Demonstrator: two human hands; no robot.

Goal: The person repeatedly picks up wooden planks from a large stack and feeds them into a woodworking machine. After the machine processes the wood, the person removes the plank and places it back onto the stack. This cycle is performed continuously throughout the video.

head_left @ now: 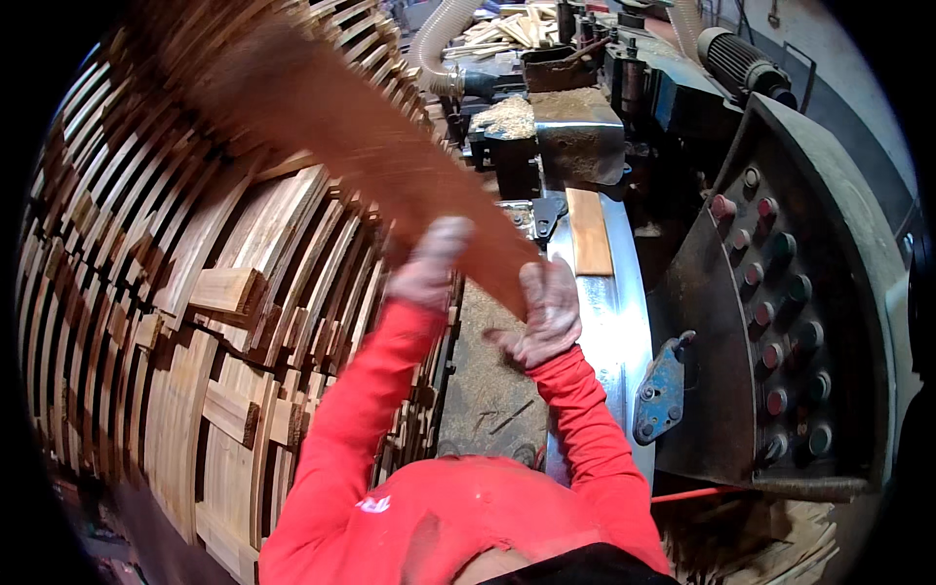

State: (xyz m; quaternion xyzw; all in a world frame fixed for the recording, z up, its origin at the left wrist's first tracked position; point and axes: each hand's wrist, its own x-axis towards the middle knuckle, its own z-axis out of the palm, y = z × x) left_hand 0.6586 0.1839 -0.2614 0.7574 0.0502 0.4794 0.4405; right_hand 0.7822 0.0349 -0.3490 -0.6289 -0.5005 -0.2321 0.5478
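Note:
A long reddish-brown wooden board point(380, 156) slants across the view, from the upper left to its near end in front of me. It is smeared by motion toward its far end. My left hand point(429, 261) grips its left edge, slightly blurred. At the near end, my right hand point(548, 310) holds the corner, with part of its fingers hidden by the board. To the right, a shorter, lighter wooden board point(588, 232) lies on the shiny metal machine bed point(616, 317), pointing into the machine.
Tall stacks of wooden boards point(180, 429) stand close on my left. A control panel point(795, 322) with several buttons is on the right, beside a blue metal bracket point(661, 390). Wood shavings point(505, 117) lie on the machine ahead, near a motor point(746, 66) and a ribbed hose point(434, 49).

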